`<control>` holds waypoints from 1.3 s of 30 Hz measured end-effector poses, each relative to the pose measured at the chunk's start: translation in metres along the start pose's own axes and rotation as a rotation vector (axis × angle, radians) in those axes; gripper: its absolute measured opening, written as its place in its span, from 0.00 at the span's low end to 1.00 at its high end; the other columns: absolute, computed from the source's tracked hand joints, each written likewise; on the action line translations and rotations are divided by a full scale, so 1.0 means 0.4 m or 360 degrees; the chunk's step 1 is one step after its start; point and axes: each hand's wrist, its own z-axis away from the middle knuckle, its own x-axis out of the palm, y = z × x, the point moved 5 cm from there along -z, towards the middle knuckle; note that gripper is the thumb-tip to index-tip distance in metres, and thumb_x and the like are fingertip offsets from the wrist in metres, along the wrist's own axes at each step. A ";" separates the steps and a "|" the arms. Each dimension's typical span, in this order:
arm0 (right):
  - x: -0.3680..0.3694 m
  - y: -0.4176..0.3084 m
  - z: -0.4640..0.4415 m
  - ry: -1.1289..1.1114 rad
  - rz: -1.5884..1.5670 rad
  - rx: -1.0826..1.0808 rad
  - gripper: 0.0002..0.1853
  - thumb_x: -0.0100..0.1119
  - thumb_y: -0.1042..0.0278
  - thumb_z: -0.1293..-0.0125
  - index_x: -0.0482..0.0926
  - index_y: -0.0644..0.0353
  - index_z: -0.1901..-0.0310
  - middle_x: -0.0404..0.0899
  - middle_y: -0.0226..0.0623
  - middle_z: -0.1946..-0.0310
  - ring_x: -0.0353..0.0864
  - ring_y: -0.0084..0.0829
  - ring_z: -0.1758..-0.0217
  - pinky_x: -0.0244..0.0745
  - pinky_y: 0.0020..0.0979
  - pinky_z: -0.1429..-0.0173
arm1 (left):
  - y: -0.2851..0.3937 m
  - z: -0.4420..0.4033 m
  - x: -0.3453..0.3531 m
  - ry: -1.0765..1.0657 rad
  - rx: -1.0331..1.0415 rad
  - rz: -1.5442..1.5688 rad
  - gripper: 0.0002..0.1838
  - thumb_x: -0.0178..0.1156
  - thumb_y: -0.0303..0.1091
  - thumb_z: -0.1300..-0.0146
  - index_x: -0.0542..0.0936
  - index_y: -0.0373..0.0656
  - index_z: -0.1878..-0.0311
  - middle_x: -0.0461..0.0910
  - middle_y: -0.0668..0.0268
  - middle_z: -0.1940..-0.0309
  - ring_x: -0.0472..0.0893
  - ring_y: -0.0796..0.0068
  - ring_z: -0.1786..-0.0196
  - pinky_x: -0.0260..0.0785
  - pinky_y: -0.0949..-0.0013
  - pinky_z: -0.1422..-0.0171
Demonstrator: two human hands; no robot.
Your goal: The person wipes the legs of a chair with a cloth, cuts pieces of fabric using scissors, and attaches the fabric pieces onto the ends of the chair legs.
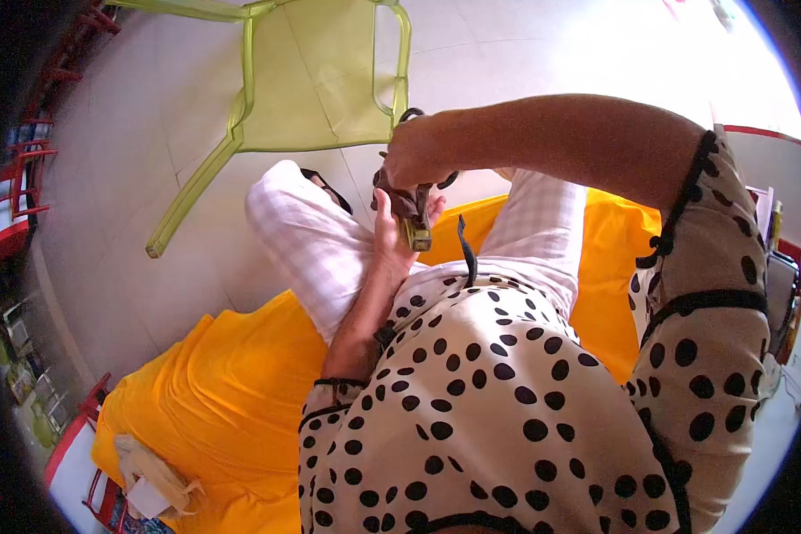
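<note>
A translucent green plastic chair [316,80] lies tipped in front of me, with one leg end [419,238] pointing toward my lap. My left hand [390,230] cups that leg from below, thumb on one side and fingers on the other. Dark brown material [404,196] is bunched around the leg just above its end. My right hand [411,153] is closed over this material from above, its fingertips mostly hidden. Dark loops [411,114] stick out beside the right hand; what they belong to is unclear.
Another chair leg [165,236] reaches out to the left. Under me spreads an orange cloth [231,383], with a beige bundle [156,481] on it. Red-framed furniture [31,178] lines the left side. Several items [781,276] stand at the right edge.
</note>
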 end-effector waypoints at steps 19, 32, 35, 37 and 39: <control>0.029 -0.034 0.105 0.0065 -0.0420 0.0338 0.11 0.60 0.70 0.53 0.81 0.57 0.65 0.82 0.42 0.69 0.83 0.45 0.62 0.79 0.44 0.61 | 0.014 0.000 0.017 0.0089 -0.0192 -0.0006 0.43 0.42 0.68 0.39 0.58 0.39 0.34 0.62 0.44 0.39 0.65 0.45 0.38 0.60 0.47 0.33; 0.129 -0.091 0.064 0.0235 -0.0427 0.0996 0.07 0.63 0.62 0.49 0.83 0.51 0.67 0.84 0.32 0.67 0.84 0.35 0.59 0.79 0.38 0.62 | 0.036 0.002 -0.033 0.0299 -0.0090 -0.0665 0.32 0.40 0.58 0.31 0.65 0.37 0.40 0.75 0.51 0.49 0.78 0.56 0.49 0.71 0.54 0.40; 0.141 -0.120 0.057 0.0312 -0.0442 0.1076 0.06 0.62 0.62 0.47 0.84 0.51 0.68 0.84 0.31 0.67 0.84 0.33 0.60 0.78 0.37 0.63 | 0.045 0.008 -0.018 0.0230 -0.0086 -0.0674 0.28 0.47 0.51 0.32 0.64 0.39 0.39 0.75 0.54 0.49 0.77 0.60 0.48 0.70 0.60 0.40; 0.135 -0.138 0.055 0.0340 -0.0389 0.1155 0.06 0.62 0.62 0.46 0.84 0.50 0.68 0.84 0.29 0.67 0.84 0.32 0.61 0.77 0.36 0.64 | 0.054 0.035 0.017 0.0009 0.0090 -0.1216 0.27 0.54 0.41 0.35 0.62 0.39 0.37 0.74 0.56 0.48 0.76 0.64 0.47 0.69 0.65 0.40; 0.130 -0.137 0.046 0.0334 -0.0445 0.1193 0.05 0.62 0.62 0.47 0.84 0.49 0.69 0.84 0.28 0.68 0.84 0.31 0.62 0.77 0.35 0.65 | 0.053 0.080 0.071 -0.0296 0.0387 -0.2037 0.30 0.61 0.31 0.40 0.61 0.40 0.36 0.73 0.56 0.47 0.75 0.66 0.46 0.67 0.66 0.40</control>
